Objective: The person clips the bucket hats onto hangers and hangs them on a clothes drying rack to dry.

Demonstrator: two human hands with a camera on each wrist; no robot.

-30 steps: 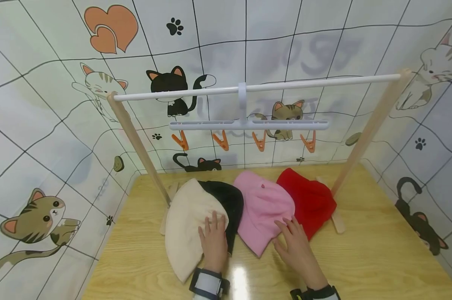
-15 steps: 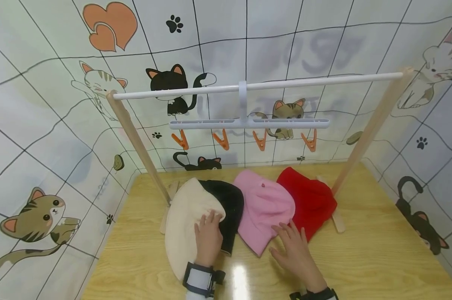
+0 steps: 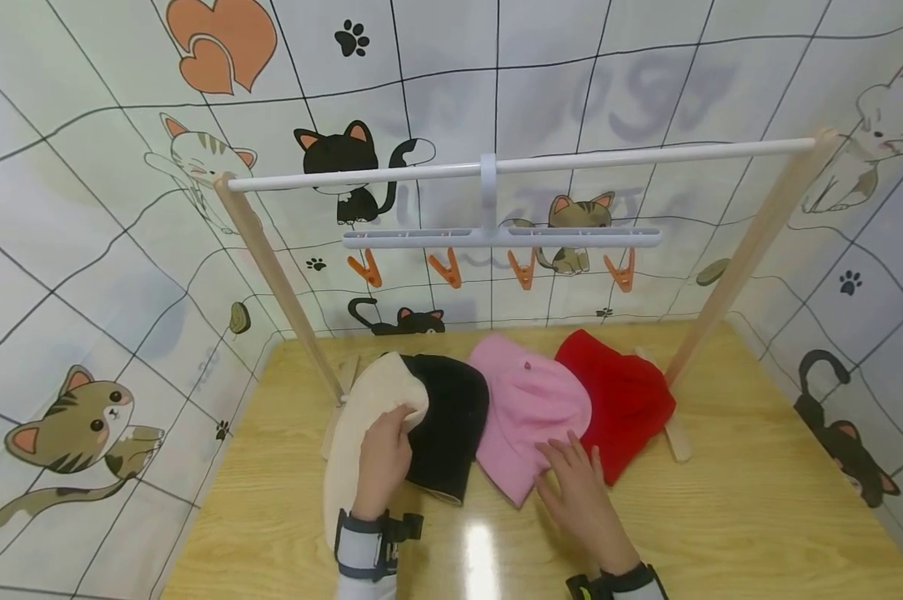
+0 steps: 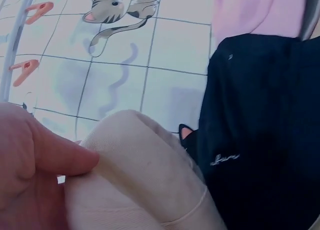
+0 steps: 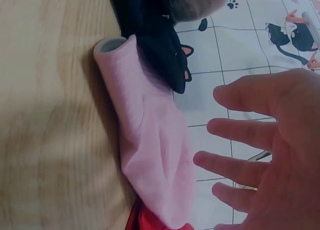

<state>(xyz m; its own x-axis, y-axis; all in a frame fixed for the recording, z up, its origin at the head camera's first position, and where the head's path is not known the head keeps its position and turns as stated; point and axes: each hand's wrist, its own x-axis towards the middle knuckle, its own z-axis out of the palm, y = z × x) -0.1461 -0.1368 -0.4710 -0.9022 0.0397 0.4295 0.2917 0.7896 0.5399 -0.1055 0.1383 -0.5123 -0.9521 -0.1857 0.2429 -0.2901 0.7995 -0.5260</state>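
Landmark: pink hat [image 3: 529,400], lying on the wooden table [image 3: 759,500]; a small red mark shows on its far part, and its rolled rim end shows a grey inner face in the right wrist view.
Cream hat: left of the pink hat, the black hat lying between; gripped by the left hand.
Left hand [image 3: 382,462]: left of the pink hat; thumb and fingers pinch the fabric of the cream hat [image 3: 376,387].
Right hand [image 3: 579,496]: at the near right edge of the pink hat; fingers released, extended and spread; a gap to the pink hat shows in the right wrist view.
Black hat [image 3: 451,421]: immediately left of the pink hat, left edge partly under the cream hat; small white lettering shows in the left wrist view.
Red hat [image 3: 624,400]: immediately right of the pink hat, partly overlapped by it.
Hanger load: beyond and above the pink hat, a white rod [image 3: 624,158] on two wooden posts [image 3: 751,258] carries a pale hanger [image 3: 421,240]; the hanger carries four orange clips [image 3: 447,268] in a row.
Change, cream hat: drawn farther left from the pink hat than half a second ago; more of the black hat is uncovered.
Change, left hand: shifted left with the cream hat.
Change, right hand: nearly the same position beside the pink hat, fingers spread as before.
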